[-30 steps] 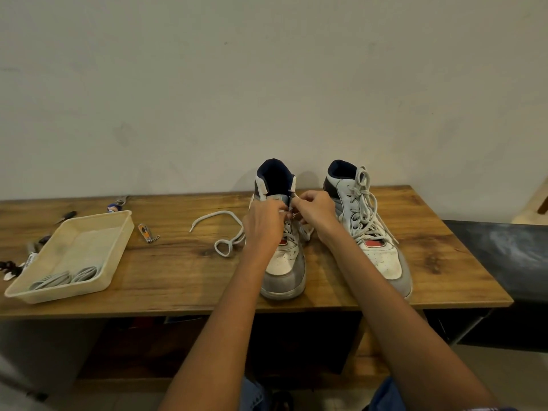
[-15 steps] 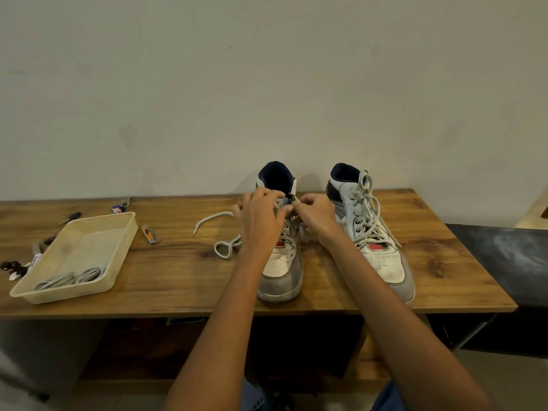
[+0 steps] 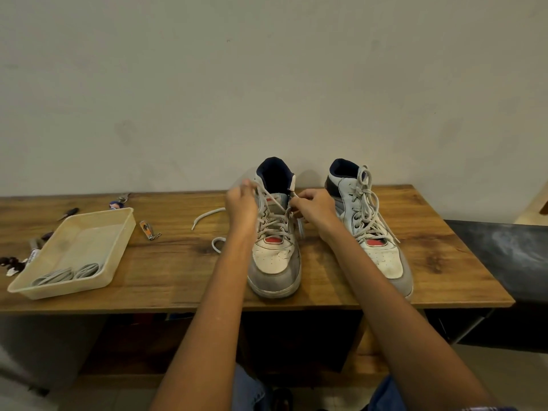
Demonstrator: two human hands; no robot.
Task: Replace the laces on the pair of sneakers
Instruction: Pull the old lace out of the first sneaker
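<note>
Two white and grey high-top sneakers stand on the wooden table [image 3: 178, 280], toes toward me. The left sneaker [image 3: 274, 259] has its lace partly threaded. My left hand [image 3: 240, 206] pinches a strand of that lace [image 3: 274, 204] and holds it stretched up and to the left of the collar. My right hand [image 3: 310, 206] pinches the lace at the shoe's upper right eyelets. The lace's loose end [image 3: 207, 216] trails on the table to the left. The right sneaker [image 3: 373, 229] is fully laced and tied.
A cream plastic tray [image 3: 124, 229] at the left holds coiled grey laces [image 3: 66, 274]. A nail clipper [image 3: 147, 228], keys [image 3: 118, 201] and small tools lie around it. The wall is right behind the shoes. A dark bench [image 3: 510, 253] adjoins the table's right end.
My left hand has moved up and to the left, drawing the lace strand out taut across the tongue. My right hand stays at the right eyelets. The loose end has shortened on the table.
</note>
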